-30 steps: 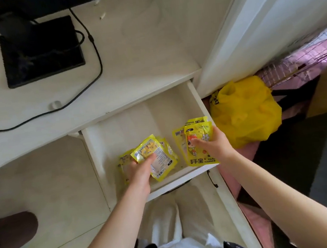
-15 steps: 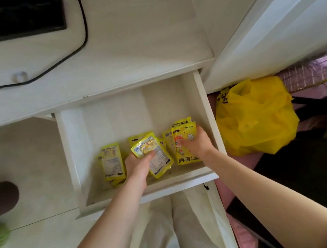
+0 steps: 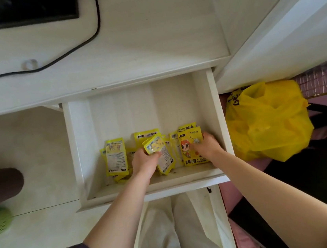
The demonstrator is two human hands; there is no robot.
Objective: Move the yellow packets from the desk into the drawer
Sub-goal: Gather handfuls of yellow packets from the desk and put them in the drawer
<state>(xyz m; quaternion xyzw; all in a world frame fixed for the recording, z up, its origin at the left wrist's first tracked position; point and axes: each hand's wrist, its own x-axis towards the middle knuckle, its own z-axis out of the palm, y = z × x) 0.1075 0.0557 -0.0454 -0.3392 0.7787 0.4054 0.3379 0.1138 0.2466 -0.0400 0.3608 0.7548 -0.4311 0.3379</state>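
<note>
Both hands are down inside the open drawer [image 3: 214,105], and the desk [image 3: 148,43] above them looks bare of yellow packets, so my guess is this is the last load going in. The left hand [image 3: 145,163] is closed around a tilted packet [image 3: 161,153], printed back facing up, thumb over its top corner. The right hand [image 3: 207,144] rests with fingers spread on a cartoon-faced packet [image 3: 190,147]; I can't tell whether it grips or merely presses. More packets lie to the outside of the left hand, a small stack [image 3: 116,156] there, and others peek out beyond the fingertips of both. What worries me is how close everything sits to the near wall of the drawer: the slick pouches overlap loosely, and if either hand pulls back fast, a wrist could drag one over the front lip onto the person's lap. The tilted one may also slide off its neighbours once let go.
</note>
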